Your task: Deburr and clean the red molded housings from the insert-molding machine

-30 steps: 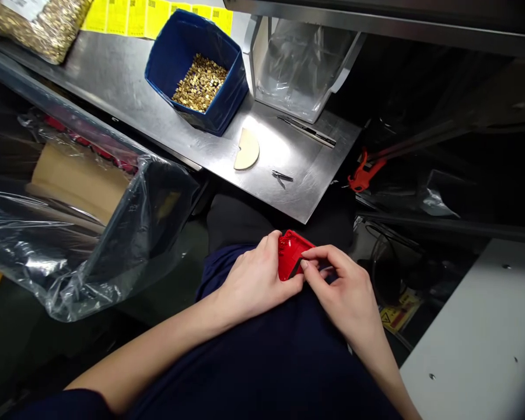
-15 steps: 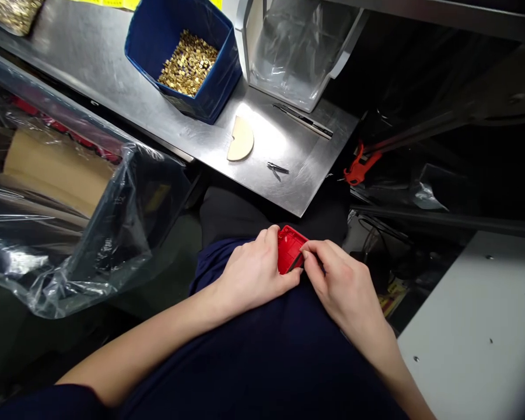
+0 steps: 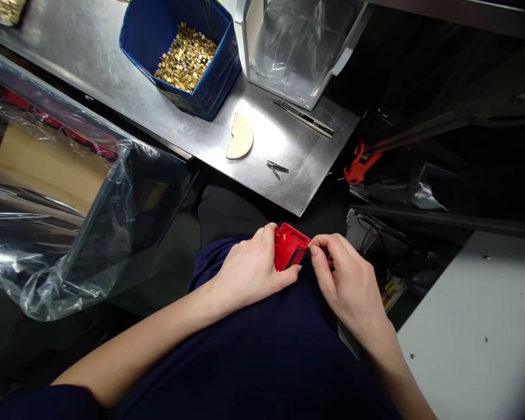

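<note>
Over my lap, a small red plastic housing (image 3: 290, 245) with a dark strip along one side is gripped by my left hand (image 3: 254, 265), fingers behind its left side and thumb along the lower edge. Its hollow inner face points up toward me. At the right edge of the housing is my right hand (image 3: 347, 274), thumb and forefinger pinched together. Whether anything small sits between those fingertips, I cannot make out. On the metal table (image 3: 284, 195) ahead lie nail clippers (image 3: 277, 168), a half-round tan disc (image 3: 240, 137) and a slim utility knife (image 3: 304, 118).
A blue bin (image 3: 219, 87) of small brass parts (image 3: 187, 58) stands on the table, beside a grey bin (image 3: 297, 52) lined with clear plastic. At left is a plastic-lined crate (image 3: 114, 216) with cardboard in it. An orange-handled tool (image 3: 359, 166) hangs right of the table corner.
My right hand has shifted slightly right along the housing's edge, still pinched. The housing has tilted a little, showing more of its dark side, while my left hand keeps its hold.
</note>
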{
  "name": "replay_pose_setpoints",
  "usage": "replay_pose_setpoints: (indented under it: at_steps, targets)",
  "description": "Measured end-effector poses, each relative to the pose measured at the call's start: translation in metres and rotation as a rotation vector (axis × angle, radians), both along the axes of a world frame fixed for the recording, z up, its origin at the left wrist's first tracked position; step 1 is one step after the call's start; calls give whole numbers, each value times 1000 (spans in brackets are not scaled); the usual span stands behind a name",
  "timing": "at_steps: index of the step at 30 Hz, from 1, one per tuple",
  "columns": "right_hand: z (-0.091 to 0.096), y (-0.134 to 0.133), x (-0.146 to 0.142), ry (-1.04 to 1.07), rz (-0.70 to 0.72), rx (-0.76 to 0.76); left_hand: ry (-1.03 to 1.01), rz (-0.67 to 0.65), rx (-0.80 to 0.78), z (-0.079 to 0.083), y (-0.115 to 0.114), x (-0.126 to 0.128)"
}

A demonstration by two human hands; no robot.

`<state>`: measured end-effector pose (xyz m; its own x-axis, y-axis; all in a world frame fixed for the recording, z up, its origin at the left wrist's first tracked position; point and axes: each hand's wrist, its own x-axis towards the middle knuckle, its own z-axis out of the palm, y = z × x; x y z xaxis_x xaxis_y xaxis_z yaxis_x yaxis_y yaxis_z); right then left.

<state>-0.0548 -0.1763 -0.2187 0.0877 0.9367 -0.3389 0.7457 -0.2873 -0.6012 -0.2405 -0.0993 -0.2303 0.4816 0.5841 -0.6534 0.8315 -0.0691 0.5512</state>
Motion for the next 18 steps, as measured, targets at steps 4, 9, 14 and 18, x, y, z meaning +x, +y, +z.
replay_pose_setpoints:
  at_steps: [4, 9, 14, 18]
  targets:
    - [-1, -1, -1, 60, 10, 29, 6, 1, -2, -1, 0, 1]
    - [-6, -3, -2, 1, 145, 198, 27, -28, 14, -3, 0, 2]
    - [-11, 0, 5, -108, 257, 295, 17, -47, 29, -3, 0, 3]
    - [-16, 3, 9, -4, 228, 262, 1, -64, 25, 0, 1, 3]
